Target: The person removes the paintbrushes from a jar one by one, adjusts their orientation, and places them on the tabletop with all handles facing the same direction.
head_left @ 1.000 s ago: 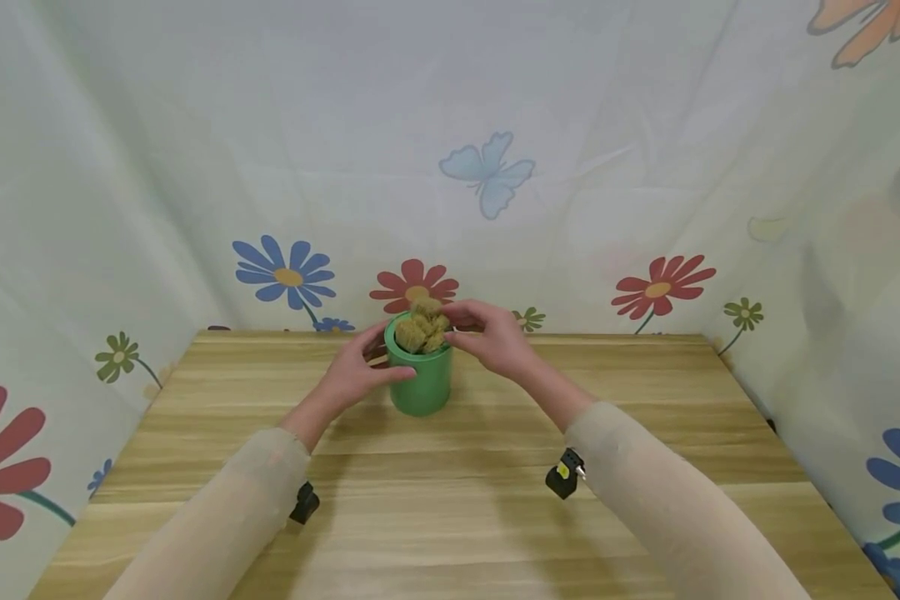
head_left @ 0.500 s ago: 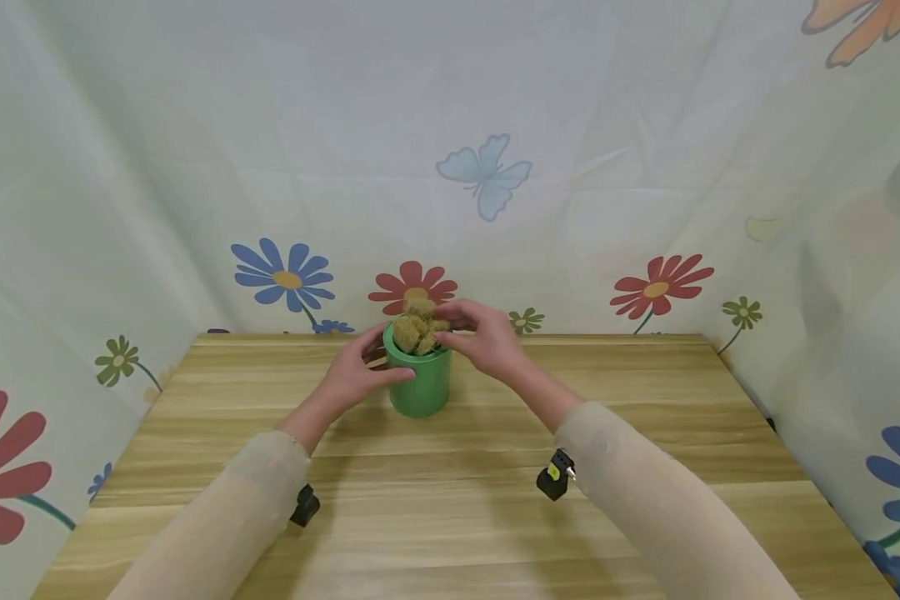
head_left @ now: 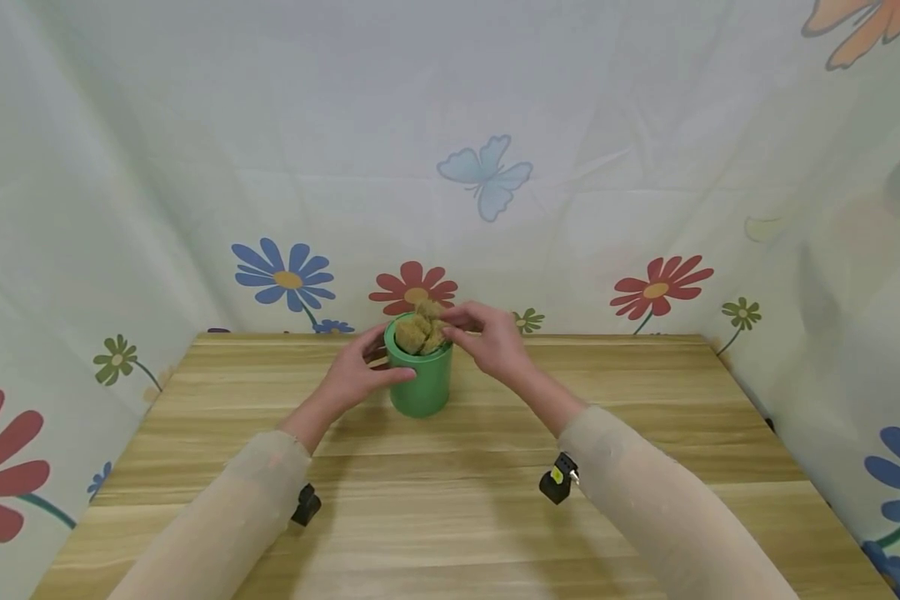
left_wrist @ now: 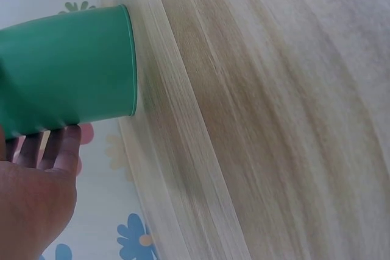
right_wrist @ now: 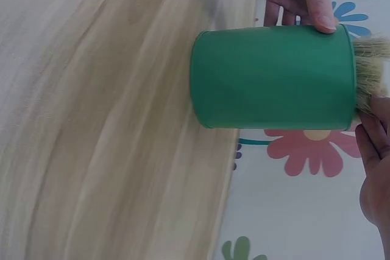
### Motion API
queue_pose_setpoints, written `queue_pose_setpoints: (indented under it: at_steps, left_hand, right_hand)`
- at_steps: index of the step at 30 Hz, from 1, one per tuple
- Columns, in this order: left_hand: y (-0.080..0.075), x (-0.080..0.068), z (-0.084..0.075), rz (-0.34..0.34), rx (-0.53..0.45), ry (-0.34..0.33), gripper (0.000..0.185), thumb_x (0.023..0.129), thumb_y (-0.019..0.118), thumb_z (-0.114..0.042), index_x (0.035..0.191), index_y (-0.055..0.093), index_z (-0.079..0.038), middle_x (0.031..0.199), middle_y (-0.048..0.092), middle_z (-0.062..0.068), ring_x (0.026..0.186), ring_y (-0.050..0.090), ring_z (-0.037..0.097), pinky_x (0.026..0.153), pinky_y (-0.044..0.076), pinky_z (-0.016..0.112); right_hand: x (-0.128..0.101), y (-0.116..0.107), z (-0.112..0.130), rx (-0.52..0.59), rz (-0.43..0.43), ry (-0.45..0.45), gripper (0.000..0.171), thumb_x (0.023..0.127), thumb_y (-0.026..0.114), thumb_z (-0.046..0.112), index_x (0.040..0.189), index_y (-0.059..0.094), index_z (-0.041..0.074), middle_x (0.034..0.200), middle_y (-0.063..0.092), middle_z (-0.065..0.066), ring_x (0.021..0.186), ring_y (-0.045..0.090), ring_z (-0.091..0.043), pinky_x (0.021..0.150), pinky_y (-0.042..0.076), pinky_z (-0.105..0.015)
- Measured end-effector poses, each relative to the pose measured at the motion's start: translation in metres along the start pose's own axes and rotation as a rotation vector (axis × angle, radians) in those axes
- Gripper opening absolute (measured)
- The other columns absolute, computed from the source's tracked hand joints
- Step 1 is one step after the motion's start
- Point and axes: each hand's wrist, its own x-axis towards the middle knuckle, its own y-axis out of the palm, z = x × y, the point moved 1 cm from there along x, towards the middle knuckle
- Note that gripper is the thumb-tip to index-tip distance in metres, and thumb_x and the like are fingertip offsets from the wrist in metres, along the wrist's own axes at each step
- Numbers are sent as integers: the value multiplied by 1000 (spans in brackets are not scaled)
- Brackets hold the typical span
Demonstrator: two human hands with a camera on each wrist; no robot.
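One green cup (head_left: pixel 420 379) stands upright at the table's (head_left: pixel 457 517) far middle, holding about four brown fibrous lumps (head_left: pixel 422 331). Left hand (head_left: pixel 354 377) curls around its side; right hand (head_left: pixel 487 340) fingers pinch one lump.

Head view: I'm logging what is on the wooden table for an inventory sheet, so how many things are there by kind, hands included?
Green cup: 1
Bundle of tan bristly brush heads in the cup, single heads too bunched to count: 1
Hands at the cup, left hand and right hand: 2
Total: 4
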Motion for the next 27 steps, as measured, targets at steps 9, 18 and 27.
queue_pose_setpoints:
  at_steps: [9, 18, 27]
  left_hand:
    - [0, -2, -1, -5, -9, -1, 86, 90, 90, -32, 164, 45, -24, 162, 51, 8, 148, 49, 36, 122, 41, 58]
    - [-1, -2, 2, 0, -11, 14, 85, 92, 89, -30, 164, 44, -24, 161, 52, 8, 148, 50, 37, 122, 41, 58]
    - [0, 0, 2, 2, -15, 15, 87, 90, 90, -33, 164, 44, -26, 162, 51, 5, 147, 51, 34, 121, 43, 55]
  right_hand:
    - [8, -11, 13, -27, -32, -18, 19, 99, 78, 11, 117, 78, 5, 109, 81, -10, 103, 79, -26, 90, 65, -42]
    - [15, -23, 27, -82, -53, -61, 18, 99, 78, 13, 116, 79, 7, 109, 81, -8, 102, 78, -24, 88, 65, -40]
    - [23, -43, 41, -66, -87, -102, 17, 99, 79, 11, 115, 79, 5, 107, 81, -9, 97, 78, -23, 86, 65, -38]
